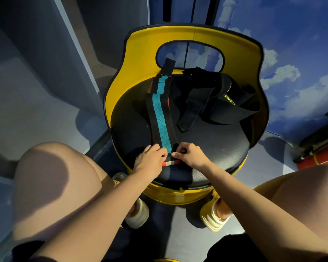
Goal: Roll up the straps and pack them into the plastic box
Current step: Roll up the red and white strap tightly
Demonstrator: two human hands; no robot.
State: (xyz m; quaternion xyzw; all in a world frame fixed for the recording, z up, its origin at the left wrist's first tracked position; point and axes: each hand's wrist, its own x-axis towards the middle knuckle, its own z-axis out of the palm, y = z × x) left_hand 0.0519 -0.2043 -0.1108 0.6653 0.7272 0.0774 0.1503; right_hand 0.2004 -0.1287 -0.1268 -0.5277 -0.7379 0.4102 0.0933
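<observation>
A long black strap with a teal centre stripe (pixel 160 114) lies stretched along the black round seat (pixel 216 146) of a yellow chair. Its near end is folded over, and the fold shows red and white bands. My left hand (pixel 150 159) pinches the left side of that fold. My right hand (pixel 189 155) pinches its right side. A heap of black straps, one with yellow lettering (pixel 229 100), sits at the back right of the seat. No plastic box is in view.
The yellow chair back (pixel 193 35) with an oval cut-out curves round the far side of the seat. My bare knees flank the chair, with my feet in light sandals (pixel 214 216) below. A red and black object (pixel 318 154) lies on the floor at right.
</observation>
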